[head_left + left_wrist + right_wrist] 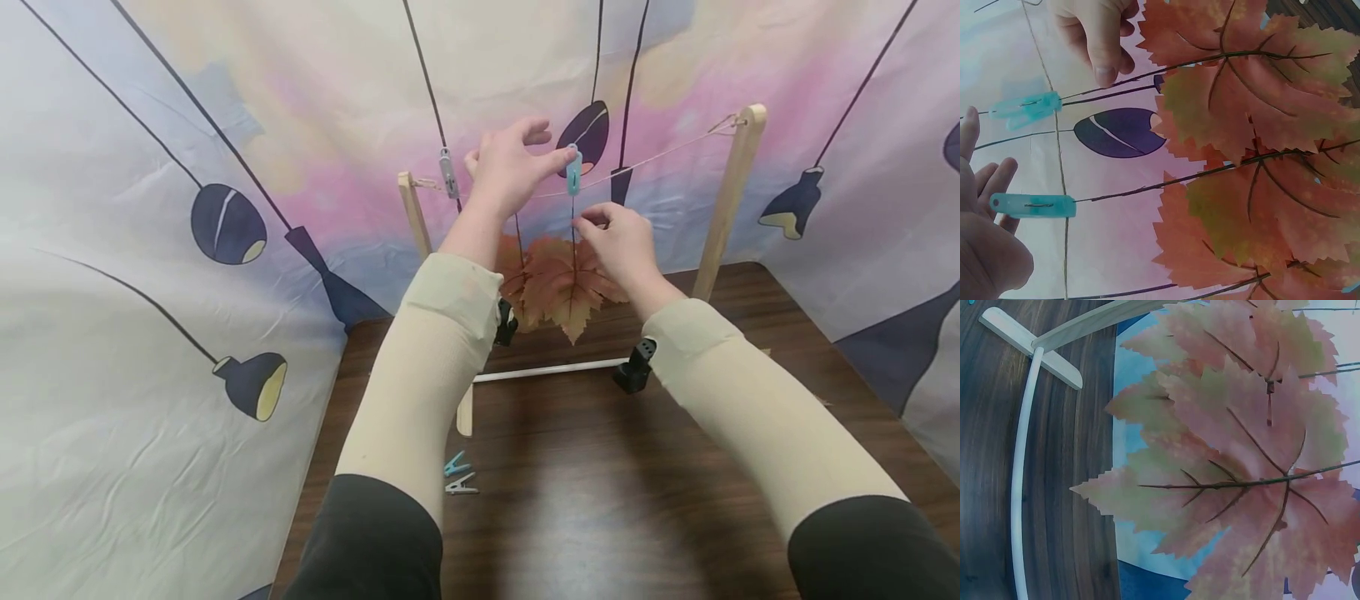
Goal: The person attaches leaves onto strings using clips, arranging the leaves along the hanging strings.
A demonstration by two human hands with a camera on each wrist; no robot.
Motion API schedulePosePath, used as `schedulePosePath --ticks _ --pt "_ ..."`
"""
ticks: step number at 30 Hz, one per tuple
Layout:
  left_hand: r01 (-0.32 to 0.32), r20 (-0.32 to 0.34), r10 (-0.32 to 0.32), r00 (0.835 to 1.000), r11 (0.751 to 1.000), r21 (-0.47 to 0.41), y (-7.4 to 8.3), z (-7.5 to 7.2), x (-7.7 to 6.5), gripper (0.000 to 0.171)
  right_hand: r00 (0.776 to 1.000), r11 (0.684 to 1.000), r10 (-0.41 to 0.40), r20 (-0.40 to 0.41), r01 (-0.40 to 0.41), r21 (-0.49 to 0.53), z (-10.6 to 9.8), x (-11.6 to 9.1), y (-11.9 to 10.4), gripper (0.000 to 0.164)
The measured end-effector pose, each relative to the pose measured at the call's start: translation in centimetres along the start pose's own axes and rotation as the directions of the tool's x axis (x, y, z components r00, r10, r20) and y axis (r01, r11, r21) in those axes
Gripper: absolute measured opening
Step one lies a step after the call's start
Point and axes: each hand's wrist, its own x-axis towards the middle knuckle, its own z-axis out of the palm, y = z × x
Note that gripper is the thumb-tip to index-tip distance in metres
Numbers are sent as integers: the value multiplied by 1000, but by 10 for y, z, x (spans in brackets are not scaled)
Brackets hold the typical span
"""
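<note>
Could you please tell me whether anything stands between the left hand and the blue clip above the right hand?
Nothing visible does: in the head view, the left hand has its thumb at the blue clip, and the right hand sits lower, at the stem.

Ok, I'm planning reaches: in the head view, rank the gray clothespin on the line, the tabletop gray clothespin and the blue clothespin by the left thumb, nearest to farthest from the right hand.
1. Blue clothespin: on the line, above-left of the right hand.
2. Gray clothespin on the line: left, past the left hand.
3. Tabletop gray clothespin: low left, on the table.
</note>
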Motion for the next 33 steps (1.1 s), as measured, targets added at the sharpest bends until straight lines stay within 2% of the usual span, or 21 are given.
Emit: schedulePosePath --ticks 5,12,14,15,18,21,22,27,33 --pt "-1 -11 1 1000 999 -37 -2 -4 0 68 1000 1000 6 6 -6 0 -4 0 3 40" --pt "-5 -30 4 1000 999 -34 -2 -9 3 69 1000 1000 10 -4 -10 -9 -12 1 9 45" --pt "-20 -42 18 999 998 -57 -2 -11 3 69 1000 1000 11 -12 -11 -2 -14 1 12 46" --pt "-28 -44 23 999 995 -100 -2 -13 3 69 1000 1000 16 -13 -16 -1 -16 1 13 46" --pt "-56 -48 45 998 962 -268 -4 -17 1 68 999 1000 24 -23 -23 3 -19 2 17 46" --pt "-82 -42 70 997 903 -423 -5 -22 -2 68 999 999 29 -27 -30 -12 -21 2 22 47" --pt "-91 -42 80 996 890 -446 -5 -23 -4 68 999 999 30 -27 -31 -15 -22 2 23 48" --pt "-107 -42 99 994 871 -480 1 -32 -12 67 999 999 43 -32 -44 -32 -27 2 28 49" --pt "-110 -59 93 994 871 -479 7 -43 -21 65 998 998 54 -36 -55 -34 -30 3 32 52"
